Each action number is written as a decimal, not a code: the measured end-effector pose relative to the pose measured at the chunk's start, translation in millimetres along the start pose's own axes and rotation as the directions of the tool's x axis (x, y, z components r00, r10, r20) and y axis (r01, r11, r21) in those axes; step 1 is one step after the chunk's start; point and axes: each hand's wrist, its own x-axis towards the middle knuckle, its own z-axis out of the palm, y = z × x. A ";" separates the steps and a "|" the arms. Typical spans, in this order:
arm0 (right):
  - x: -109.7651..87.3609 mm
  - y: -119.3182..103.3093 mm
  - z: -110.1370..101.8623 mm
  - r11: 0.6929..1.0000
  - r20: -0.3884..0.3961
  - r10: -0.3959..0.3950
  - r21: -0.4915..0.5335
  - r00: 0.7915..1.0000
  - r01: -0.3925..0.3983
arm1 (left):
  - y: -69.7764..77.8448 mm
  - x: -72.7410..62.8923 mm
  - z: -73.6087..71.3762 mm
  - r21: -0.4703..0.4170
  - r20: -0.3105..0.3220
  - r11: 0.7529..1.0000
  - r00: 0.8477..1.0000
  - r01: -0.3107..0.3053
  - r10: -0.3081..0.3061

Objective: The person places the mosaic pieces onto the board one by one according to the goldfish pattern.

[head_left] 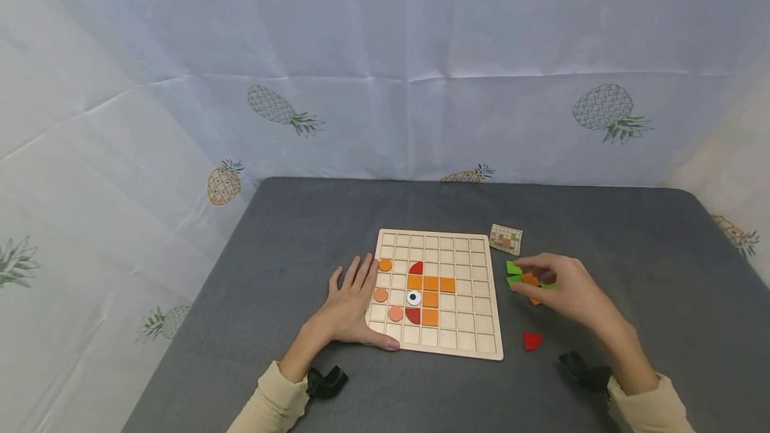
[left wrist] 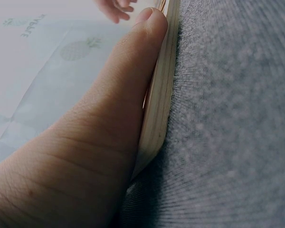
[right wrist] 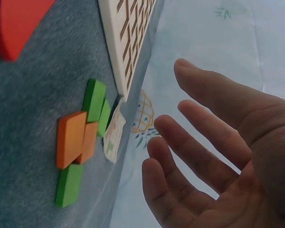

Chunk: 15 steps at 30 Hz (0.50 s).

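A wooden grid board (head_left: 475,260) lies on the dark table. My left hand (head_left: 344,316) rests against its near left corner with fingers spread, the thumb along the near edge. In the board's cells sit several orange squares (head_left: 430,299), two red quarter-round pieces (head_left: 412,315), a white eye disc (head_left: 414,297) and three orange-toned discs (head_left: 395,313). To the board's right, my right hand (head_left: 565,286) hovers by a small group of green tiles (right wrist: 94,100) and orange tiles (right wrist: 71,140). Its thumb and fingers stand apart with nothing between them.
A small picture card (head_left: 506,239) lies off the board's far right corner. One loose red piece (head_left: 532,341) is on the table (head_left: 301,246) nearer to me. A pineapple-print cloth (head_left: 385,125) hangs behind the table.
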 end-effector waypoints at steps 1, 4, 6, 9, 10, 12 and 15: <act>-0.4 1.2 -0.6 1.000 0.007 0.009 -0.002 1.000 -0.009 | 0.3 -0.1 0.0 0.000 -0.001 1.000 1.000 0.000 0.000; -0.3 5.6 -0.6 1.000 0.022 0.028 -0.010 0.999 -0.028 | 0.9 -0.5 -0.3 -0.003 -0.001 1.000 1.000 0.003 -0.003; 0.1 9.0 0.9 0.999 0.026 0.043 -0.018 0.999 -0.042 | 1.5 -1.0 -0.8 -0.005 0.002 1.000 1.000 0.006 -0.006; 1.0 15.9 4.5 0.997 0.023 0.063 -0.051 0.998 -0.062 | 1.4 -1.0 -0.5 -0.012 0.003 1.000 1.000 0.009 -0.009; 1.2 18.2 5.7 0.996 0.022 0.071 -0.063 0.997 -0.070 | 1.3 -0.9 -0.3 -0.014 0.001 1.000 1.000 0.008 -0.008; 1.6 22.7 8.1 0.993 0.022 0.083 -0.086 0.996 -0.081 | 1.1 -0.7 0.2 -0.015 -0.001 1.000 1.000 0.008 -0.008; 2.3 27.9 10.9 0.990 0.023 0.100 -0.106 0.995 -0.097 | 0.8 -0.1 0.9 -0.014 -0.006 1.000 1.000 0.006 -0.006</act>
